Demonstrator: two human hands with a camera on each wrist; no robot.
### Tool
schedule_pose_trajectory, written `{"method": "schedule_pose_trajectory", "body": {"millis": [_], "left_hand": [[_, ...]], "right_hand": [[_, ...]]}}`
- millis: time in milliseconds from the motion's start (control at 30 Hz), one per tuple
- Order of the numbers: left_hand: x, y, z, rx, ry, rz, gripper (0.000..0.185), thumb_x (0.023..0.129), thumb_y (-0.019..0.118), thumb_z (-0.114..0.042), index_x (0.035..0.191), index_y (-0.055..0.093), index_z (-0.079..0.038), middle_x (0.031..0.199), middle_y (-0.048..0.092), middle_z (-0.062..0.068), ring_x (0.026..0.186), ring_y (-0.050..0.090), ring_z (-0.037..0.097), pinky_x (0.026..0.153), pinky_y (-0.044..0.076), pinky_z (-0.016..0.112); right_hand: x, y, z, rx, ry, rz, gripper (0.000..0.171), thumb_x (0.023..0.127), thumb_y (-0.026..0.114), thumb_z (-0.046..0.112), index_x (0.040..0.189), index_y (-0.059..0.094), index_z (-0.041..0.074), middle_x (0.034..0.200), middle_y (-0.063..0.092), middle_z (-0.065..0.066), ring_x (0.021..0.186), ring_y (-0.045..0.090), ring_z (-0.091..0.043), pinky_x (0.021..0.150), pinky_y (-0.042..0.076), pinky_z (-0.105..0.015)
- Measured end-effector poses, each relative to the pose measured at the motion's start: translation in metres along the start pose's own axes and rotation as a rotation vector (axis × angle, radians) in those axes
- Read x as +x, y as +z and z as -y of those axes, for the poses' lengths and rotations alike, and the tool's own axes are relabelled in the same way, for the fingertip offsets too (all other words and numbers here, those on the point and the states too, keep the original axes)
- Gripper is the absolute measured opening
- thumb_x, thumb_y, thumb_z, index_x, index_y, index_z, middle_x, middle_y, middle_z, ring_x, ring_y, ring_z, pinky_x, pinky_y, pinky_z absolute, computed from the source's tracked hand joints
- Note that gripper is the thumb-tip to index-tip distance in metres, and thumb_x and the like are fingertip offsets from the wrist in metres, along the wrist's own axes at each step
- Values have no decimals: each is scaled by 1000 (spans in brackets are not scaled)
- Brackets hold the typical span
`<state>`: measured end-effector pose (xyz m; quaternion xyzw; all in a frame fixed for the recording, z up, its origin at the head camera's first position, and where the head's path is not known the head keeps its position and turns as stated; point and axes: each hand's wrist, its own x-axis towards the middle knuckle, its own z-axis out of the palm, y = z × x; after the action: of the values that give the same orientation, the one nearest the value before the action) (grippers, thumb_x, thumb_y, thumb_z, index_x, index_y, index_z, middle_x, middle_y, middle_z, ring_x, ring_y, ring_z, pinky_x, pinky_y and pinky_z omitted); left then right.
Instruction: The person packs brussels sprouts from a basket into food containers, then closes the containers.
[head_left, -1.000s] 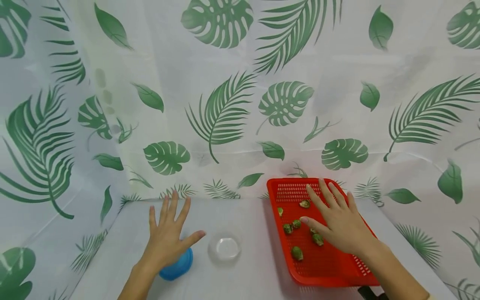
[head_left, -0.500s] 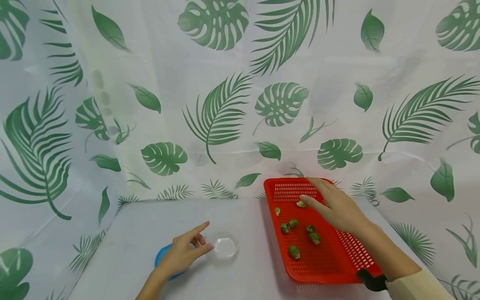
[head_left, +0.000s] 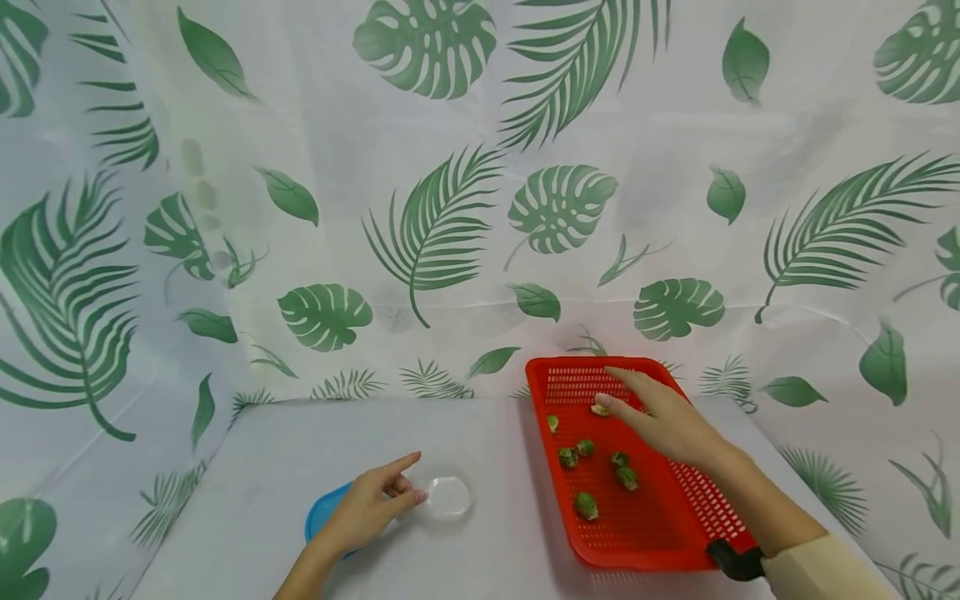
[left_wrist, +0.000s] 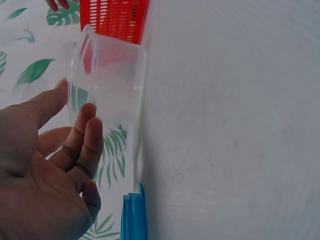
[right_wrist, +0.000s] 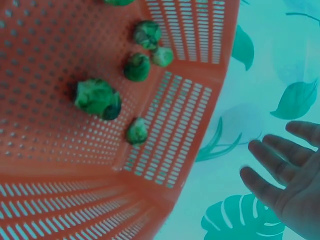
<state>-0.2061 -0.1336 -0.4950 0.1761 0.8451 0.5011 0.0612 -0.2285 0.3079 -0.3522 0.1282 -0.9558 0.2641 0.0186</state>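
A clear plastic container (head_left: 448,500) stands on the white table, its rim upward. My left hand (head_left: 367,504) is at its left side, the thumb tip right at the rim. In the left wrist view a gap shows between thumb and fingertips (left_wrist: 89,111), which overlap the container (left_wrist: 117,90). Under the left hand lies a blue round object (head_left: 321,510), partly hidden by it. My right hand (head_left: 671,421) hovers over a red perforated basket (head_left: 645,533), fingers extended and holding nothing. Several Brussels sprouts (head_left: 585,505) lie inside the basket.
A black band-like object (head_left: 735,560) shows at the right wrist, beside a beige sleeve (head_left: 817,575). A white sheet (head_left: 465,117) with green leaf prints hangs behind and along the sides of the table (head_left: 255,467).
The left hand has come down from a spread pose to the clear container's left rim. The right hand's fingers have drawn closer together, still over the basket. The container has stayed put.
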Motion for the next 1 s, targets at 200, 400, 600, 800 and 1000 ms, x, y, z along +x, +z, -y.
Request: {"method": "schedule_pose_trajectory", "body": {"millis": [200, 400, 600, 800, 1000], "left_hand": [[0, 1, -1, -38, 8, -8, 68, 98, 75, -28, 155, 48, -1, 90, 65, 1, 81, 59, 11, 66, 47, 21], [2, 4, -2, -62, -1, -14, 64, 99, 73, -23, 153, 49, 1, 90, 67, 2, 73, 57, 9, 61, 46, 20], [2, 7, -1, -127, -18, -9, 62, 100, 73, -21, 152, 50, 2, 90, 67, 5, 69, 54, 6, 59, 44, 19], [1, 8, 3, -188, -36, 3, 62, 99, 73, -18, 152, 49, 3, 88, 64, 6, 64, 49, 4, 55, 40, 18], [3, 7, 2, -209, -34, 0, 62, 99, 73, -17, 153, 49, 2, 86, 63, 7, 63, 47, 3, 55, 38, 17]], "right_hand": [[12, -5, -13, 67, -6, 54, 79, 99, 63, 58, 158, 41, 10, 146, 56, -18, 123, 59, -36, 85, 61, -47], [28, -5, -27, 31, -14, 79, 78, 101, 63, 52, 159, 39, 5, 145, 58, -20, 120, 64, -36, 93, 58, -53], [43, 5, -38, -34, -5, 70, 76, 103, 63, 47, 159, 38, 1, 153, 50, -28, 139, 49, -49, 107, 43, -69], [55, 19, -50, -23, 23, 79, 76, 102, 64, 46, 157, 40, -1, 150, 52, -29, 132, 55, -48, 104, 48, -66], [63, 29, -62, -12, 88, 69, 78, 100, 67, 47, 157, 41, 1, 150, 52, -27, 133, 51, -47, 103, 48, -66]]}}
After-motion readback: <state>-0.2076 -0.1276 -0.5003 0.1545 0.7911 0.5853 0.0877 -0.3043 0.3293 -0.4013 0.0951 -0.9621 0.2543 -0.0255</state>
